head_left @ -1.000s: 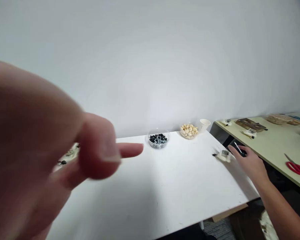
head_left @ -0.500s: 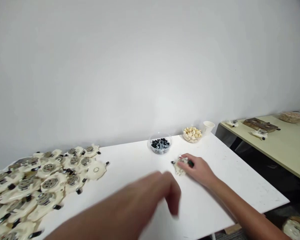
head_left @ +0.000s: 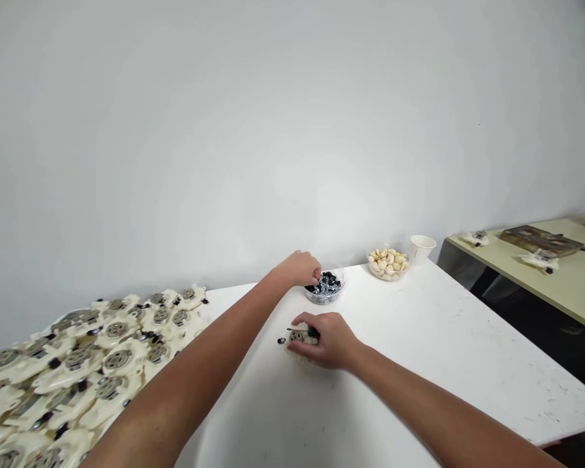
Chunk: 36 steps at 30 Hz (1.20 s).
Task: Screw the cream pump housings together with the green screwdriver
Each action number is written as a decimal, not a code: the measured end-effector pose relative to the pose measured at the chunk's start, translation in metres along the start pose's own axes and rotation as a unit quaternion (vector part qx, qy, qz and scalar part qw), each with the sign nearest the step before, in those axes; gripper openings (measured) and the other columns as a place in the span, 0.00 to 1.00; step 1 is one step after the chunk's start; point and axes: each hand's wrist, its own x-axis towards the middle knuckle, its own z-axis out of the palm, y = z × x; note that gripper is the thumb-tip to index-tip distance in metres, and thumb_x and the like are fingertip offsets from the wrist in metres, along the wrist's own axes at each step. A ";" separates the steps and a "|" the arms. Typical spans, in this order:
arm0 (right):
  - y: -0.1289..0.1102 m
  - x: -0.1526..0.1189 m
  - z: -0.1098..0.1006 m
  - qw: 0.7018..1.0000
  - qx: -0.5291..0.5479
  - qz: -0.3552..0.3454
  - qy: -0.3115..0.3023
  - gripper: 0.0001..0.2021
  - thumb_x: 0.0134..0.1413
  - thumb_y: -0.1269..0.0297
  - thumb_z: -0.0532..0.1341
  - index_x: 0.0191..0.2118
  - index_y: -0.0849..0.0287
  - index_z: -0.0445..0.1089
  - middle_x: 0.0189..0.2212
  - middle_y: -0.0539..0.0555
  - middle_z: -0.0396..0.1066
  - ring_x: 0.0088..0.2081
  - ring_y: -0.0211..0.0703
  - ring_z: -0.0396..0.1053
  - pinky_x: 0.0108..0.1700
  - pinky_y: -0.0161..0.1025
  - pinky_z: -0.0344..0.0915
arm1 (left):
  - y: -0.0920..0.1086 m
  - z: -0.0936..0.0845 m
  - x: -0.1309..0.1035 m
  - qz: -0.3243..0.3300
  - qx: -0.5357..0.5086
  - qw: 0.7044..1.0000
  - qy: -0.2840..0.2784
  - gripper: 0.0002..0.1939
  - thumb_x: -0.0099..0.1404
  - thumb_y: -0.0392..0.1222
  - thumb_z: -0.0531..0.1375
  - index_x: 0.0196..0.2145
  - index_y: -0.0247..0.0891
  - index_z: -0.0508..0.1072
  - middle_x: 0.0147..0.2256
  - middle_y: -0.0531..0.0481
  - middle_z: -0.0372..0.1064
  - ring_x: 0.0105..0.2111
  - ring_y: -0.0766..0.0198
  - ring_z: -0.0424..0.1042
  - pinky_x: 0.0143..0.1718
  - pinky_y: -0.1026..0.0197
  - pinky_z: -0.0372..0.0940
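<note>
My left hand [head_left: 301,268] reaches over the left rim of a clear plastic bowl [head_left: 340,290] that holds small black parts [head_left: 329,279] and silvery screws [head_left: 322,290]. Its fingers are bent down and closed over the contents; whatever they pinch is hidden. Nearer to me, my right hand [head_left: 332,341] is closed around a screwdriver [head_left: 313,332] with a dark handle, its thin shaft pointing left. The same hand's thumb and fingers rest on a cream plastic part with a grey slotted disc [head_left: 297,336], which lies on the white table [head_left: 394,351] and is partly covered.
Many similar cream parts [head_left: 118,359] are heaped on the left of the table. By the wall stand a bowl of cream-coloured pieces [head_left: 388,263] and a white paper cup [head_left: 422,249]. At right, a yellowish table [head_left: 580,279] bears a brown block [head_left: 541,240] and two cream parts.
My left hand has moved forward to the bowl of black parts and screws. My right hand and the cream part now appear further left and lower in the view.
</note>
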 end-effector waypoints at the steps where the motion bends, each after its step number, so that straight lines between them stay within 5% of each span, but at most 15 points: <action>1: 0.001 -0.001 -0.002 1.000 0.005 -0.006 -0.007 0.23 0.56 0.40 0.65 0.49 0.50 0.76 0.29 0.49 0.79 0.29 0.42 0.72 0.35 0.36 0.59 | -0.003 0.004 0.005 0.007 0.012 1.000 -0.004 0.05 0.56 0.38 0.66 0.33 0.42 0.81 0.37 0.50 0.82 0.45 0.54 0.74 0.48 0.57 0.59; 10: 0.006 0.002 -0.007 0.998 0.048 -0.012 -0.031 0.22 0.56 0.40 0.66 0.47 0.51 0.77 0.26 0.47 0.76 0.27 0.39 0.70 0.34 0.35 0.59 | -0.009 0.023 0.015 0.047 0.038 0.998 0.001 0.08 0.55 0.33 0.64 0.34 0.41 0.78 0.36 0.50 0.80 0.42 0.56 0.73 0.48 0.56 0.58; 25: 0.003 0.001 -0.011 0.996 0.081 0.005 -0.034 0.21 0.57 0.40 0.65 0.46 0.51 0.78 0.25 0.46 0.75 0.27 0.39 0.69 0.34 0.35 0.59 | -0.015 0.028 0.017 0.064 -0.018 0.998 0.020 0.05 0.59 0.36 0.66 0.34 0.41 0.80 0.35 0.51 0.80 0.39 0.59 0.74 0.39 0.61 0.60; 30: 0.002 0.000 -0.012 0.996 0.086 0.007 -0.037 0.21 0.56 0.41 0.66 0.46 0.51 0.78 0.27 0.47 0.76 0.29 0.40 0.70 0.34 0.35 0.59 | -0.013 0.022 0.011 0.039 -0.041 0.997 0.060 0.15 0.65 0.34 0.56 0.46 0.41 0.79 0.38 0.49 0.79 0.37 0.60 0.74 0.36 0.62 0.61; 36: 0.002 0.000 -0.013 0.995 0.088 0.012 -0.039 0.20 0.57 0.42 0.66 0.46 0.51 0.78 0.27 0.47 0.76 0.29 0.40 0.70 0.34 0.35 0.59 | -0.004 0.023 0.013 0.042 -0.060 0.997 0.026 0.11 0.61 0.35 0.58 0.35 0.40 0.81 0.34 0.51 0.79 0.33 0.62 0.73 0.34 0.63 0.61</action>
